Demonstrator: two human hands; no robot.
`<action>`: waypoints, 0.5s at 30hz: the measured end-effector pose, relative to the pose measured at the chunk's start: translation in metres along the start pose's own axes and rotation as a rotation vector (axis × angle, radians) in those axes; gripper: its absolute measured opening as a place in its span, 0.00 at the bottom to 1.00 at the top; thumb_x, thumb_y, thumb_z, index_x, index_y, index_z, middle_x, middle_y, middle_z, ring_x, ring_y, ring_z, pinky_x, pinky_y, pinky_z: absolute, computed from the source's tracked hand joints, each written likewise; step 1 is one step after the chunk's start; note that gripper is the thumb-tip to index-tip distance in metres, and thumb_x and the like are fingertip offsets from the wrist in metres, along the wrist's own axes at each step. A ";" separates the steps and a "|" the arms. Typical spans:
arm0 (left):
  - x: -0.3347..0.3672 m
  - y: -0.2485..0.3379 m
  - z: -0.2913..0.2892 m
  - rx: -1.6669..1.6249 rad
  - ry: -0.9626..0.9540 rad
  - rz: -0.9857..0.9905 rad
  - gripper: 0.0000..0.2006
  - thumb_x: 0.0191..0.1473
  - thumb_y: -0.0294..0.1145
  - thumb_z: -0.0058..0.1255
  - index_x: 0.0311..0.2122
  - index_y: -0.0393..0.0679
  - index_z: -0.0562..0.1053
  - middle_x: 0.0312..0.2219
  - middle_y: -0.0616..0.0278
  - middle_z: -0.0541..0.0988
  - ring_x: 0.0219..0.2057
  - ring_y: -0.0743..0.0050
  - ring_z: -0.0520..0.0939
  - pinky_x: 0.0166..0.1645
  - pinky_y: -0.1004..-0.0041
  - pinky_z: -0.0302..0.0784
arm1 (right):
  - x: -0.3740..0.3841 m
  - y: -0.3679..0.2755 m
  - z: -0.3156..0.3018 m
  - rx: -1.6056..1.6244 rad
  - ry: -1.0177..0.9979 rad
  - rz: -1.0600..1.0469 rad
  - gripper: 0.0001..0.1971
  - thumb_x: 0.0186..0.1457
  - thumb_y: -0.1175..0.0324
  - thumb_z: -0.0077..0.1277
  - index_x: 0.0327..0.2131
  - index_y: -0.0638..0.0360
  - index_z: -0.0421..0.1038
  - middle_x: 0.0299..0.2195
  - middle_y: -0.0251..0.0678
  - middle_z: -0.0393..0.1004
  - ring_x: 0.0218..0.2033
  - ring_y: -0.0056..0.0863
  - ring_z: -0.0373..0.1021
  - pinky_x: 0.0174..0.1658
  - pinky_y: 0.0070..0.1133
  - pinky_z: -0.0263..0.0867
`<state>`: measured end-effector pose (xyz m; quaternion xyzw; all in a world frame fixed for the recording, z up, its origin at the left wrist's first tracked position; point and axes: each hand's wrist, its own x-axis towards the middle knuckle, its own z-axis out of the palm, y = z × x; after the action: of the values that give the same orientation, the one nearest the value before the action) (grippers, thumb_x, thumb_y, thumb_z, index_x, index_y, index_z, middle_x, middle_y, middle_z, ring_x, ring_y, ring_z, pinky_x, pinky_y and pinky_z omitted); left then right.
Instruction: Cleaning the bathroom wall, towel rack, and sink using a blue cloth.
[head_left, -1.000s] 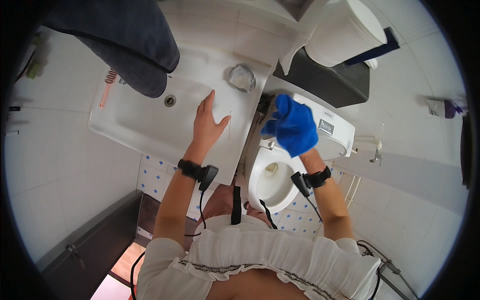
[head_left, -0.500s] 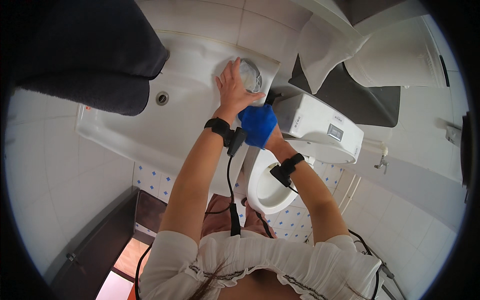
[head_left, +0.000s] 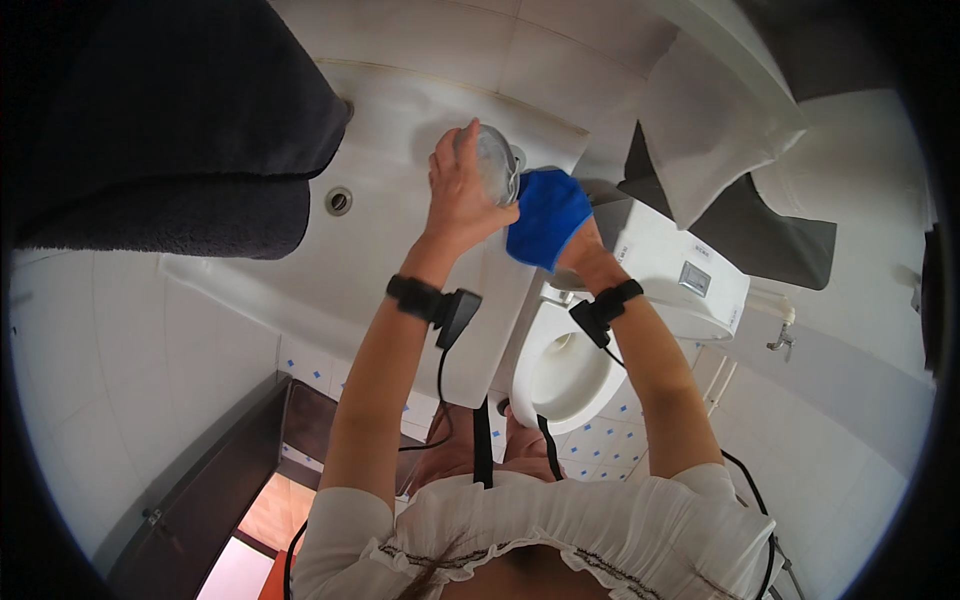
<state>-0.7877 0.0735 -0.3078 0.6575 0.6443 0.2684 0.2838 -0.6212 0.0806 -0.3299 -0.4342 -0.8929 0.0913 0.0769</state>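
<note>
At the far right corner of the white sink [head_left: 270, 285], my left hand [head_left: 462, 195] is closed around the side of a clear round bowl-like container [head_left: 495, 165], its wall facing right. My right hand [head_left: 582, 250] holds a blue cloth [head_left: 548, 215] that covers its fingers. The cloth's left edge meets the container's rim, close to my left thumb. The container's inside and my right fingertips are hidden.
A dark grey towel [head_left: 170, 130] hangs over the sink's left side, near the drain [head_left: 339, 201]. Right of the sink are a white toilet [head_left: 570, 375] with its tank [head_left: 690, 270], and a hanging white bag [head_left: 710, 130]. A tap [head_left: 782, 340] juts from the right wall.
The container has been tilted up in my left hand, its rim now facing the cloth. My right hand with the blue cloth has moved up and right, alongside the container.
</note>
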 end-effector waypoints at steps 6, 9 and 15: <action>-0.060 -0.036 -0.059 0.009 0.105 0.125 0.54 0.31 0.25 0.65 0.65 0.47 0.47 0.59 0.45 0.55 0.60 0.43 0.57 0.63 0.53 0.59 | 0.019 0.004 -0.005 -0.080 -0.094 -0.021 0.07 0.36 0.68 0.48 0.22 0.59 0.69 0.22 0.45 0.73 0.28 0.42 0.71 0.33 0.32 0.66; -0.092 -0.051 -0.071 -0.025 0.108 0.006 0.56 0.31 0.25 0.66 0.66 0.50 0.44 0.59 0.47 0.52 0.60 0.42 0.55 0.61 0.50 0.58 | 0.009 0.016 0.008 -0.100 0.034 -0.069 0.07 0.35 0.67 0.49 0.22 0.59 0.68 0.21 0.43 0.72 0.27 0.42 0.70 0.32 0.32 0.65; -0.112 -0.063 -0.071 -0.073 0.109 -0.177 0.59 0.31 0.26 0.66 0.67 0.52 0.41 0.60 0.48 0.49 0.60 0.41 0.53 0.61 0.47 0.56 | 0.015 -0.019 -0.004 -0.157 -0.112 -0.015 0.09 0.33 0.66 0.50 0.22 0.57 0.66 0.19 0.42 0.68 0.23 0.41 0.69 0.31 0.34 0.64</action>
<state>-0.8856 -0.0364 -0.3023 0.5714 0.7042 0.3011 0.2947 -0.6437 0.0810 -0.3209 -0.4266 -0.9033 0.0444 -0.0070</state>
